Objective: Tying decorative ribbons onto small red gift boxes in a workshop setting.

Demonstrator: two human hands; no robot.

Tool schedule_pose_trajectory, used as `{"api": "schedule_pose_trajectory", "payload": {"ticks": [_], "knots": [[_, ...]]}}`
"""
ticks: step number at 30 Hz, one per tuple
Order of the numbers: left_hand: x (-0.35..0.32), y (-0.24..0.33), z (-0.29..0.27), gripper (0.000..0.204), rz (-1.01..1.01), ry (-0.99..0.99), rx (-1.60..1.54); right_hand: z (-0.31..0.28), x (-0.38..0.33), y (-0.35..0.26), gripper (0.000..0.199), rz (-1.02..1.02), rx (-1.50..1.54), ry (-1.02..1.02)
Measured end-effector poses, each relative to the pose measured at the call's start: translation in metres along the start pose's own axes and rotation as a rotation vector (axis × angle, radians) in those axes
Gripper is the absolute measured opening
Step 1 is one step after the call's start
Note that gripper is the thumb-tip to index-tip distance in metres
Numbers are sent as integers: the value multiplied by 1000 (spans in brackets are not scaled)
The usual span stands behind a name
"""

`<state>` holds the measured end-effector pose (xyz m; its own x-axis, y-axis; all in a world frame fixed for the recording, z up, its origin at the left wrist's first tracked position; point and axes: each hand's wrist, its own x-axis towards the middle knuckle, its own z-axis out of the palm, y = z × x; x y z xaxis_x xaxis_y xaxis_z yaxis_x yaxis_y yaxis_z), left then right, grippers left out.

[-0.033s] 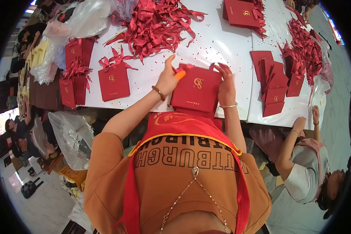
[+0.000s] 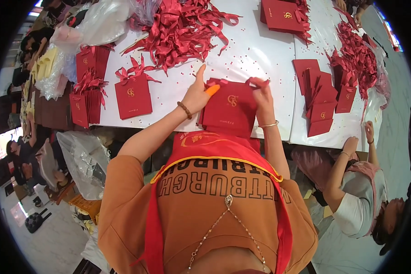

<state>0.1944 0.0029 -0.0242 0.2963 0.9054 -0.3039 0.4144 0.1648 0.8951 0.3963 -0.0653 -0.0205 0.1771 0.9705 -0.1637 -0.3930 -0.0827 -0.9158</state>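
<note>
A red paper gift bag with gold print stands upright at the table's near edge, in front of my body. My left hand grips its upper left side, an orange cover on the thumb, which presses on the front; the index finger points up. At the upper right corner my right hand has its fingers curled together on the red ribbon along the bag's top. The ribbon's far end is hidden behind the fingers. More red bag panels show just behind and below the one I hold.
A heap of red ribbons lies beyond my left hand. Finished-looking red bags with bows stand at left, beside a packed row. Stacked red bags lie at right, near a co-worker. Red confetti dots the white table.
The gift bag has tipped slightly and sits a little lower. My right hand's fingers, spread before, have closed in on the ribbon at the top right. My left hand has barely shifted.
</note>
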Motion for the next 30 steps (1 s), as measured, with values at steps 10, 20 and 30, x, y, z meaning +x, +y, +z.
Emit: {"api": "schedule_pose_trajectory", "payload": {"ticks": [10,20,30], "knots": [[94,-41,-37,31,372,324,1130,-8,-8,14,37,125,-496,11],[-19,-60,-53,9,399,-79,1003,13,-13,-2,18,-644,-1164,-85],[-59,-38,-40,24,370,-37,1254,25,-3,10,27,-678,-1347,-325]]}}
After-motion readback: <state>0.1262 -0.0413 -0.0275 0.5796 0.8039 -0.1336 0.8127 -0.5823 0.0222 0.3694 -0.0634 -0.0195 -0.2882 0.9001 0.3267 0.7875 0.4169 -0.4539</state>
